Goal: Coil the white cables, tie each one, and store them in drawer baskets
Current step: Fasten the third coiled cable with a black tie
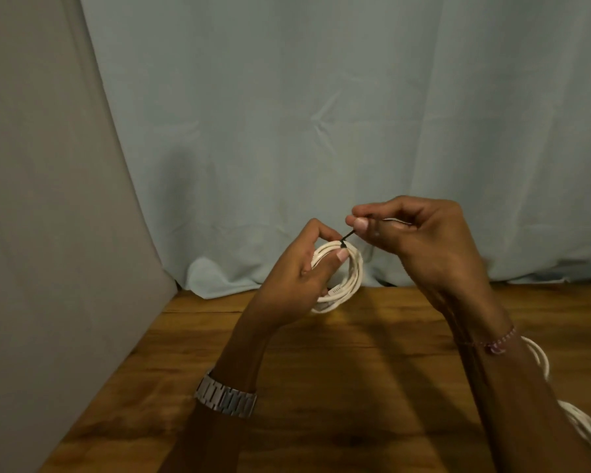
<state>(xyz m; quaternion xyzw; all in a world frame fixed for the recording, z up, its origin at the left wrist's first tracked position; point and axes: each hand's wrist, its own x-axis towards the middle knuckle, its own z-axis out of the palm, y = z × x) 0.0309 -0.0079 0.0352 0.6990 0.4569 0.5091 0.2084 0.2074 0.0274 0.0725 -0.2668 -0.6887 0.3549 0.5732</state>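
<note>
Head-worn view, facing forward-down, near hands

Two hands, two white cables.

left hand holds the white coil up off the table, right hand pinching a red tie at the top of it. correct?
Not quite: the tie is black, not red, as the head view shows. The rest stands: the left hand holds the white coil above the table, and the right hand pinches the tie at the coil's top.
</note>
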